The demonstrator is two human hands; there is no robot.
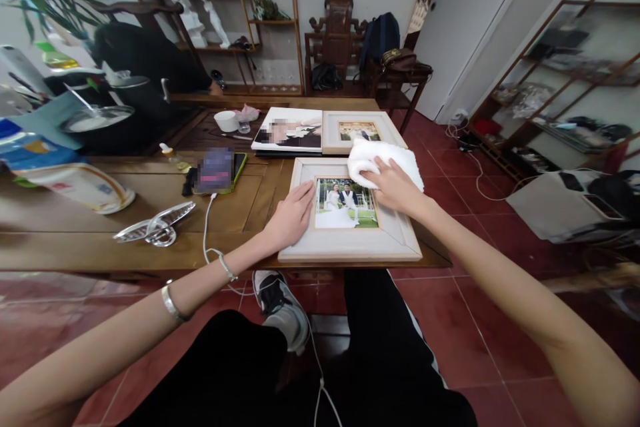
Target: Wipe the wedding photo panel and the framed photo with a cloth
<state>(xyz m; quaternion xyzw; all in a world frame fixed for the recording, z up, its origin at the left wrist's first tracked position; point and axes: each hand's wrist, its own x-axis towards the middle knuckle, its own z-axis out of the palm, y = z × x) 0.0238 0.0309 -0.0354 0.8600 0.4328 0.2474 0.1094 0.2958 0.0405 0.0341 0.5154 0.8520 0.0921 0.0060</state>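
Note:
A whitish wooden picture frame (350, 243) lies face up at the table's near edge, around a photo (346, 203) of two people in wedding clothes. My left hand (294, 215) rests on the frame's left border with its fingers stretched out flat. On the upper right corner, my right hand (393, 181) grips a folded white cloth (400, 159), fingers pressed into it. The cloth covers that corner and overlaps a second pale picture frame (333, 128) behind. Left of that frame lies a photo album or print (287, 128).
On the wooden table (250, 203) to the left are a phone (217, 170) with a white cable, a clear plastic hair claw (157, 225), a small dropper bottle (175, 159), a white bowl (227, 121) and a blue-and-white pouch (70, 173). A carved chair (337, 40) stands behind.

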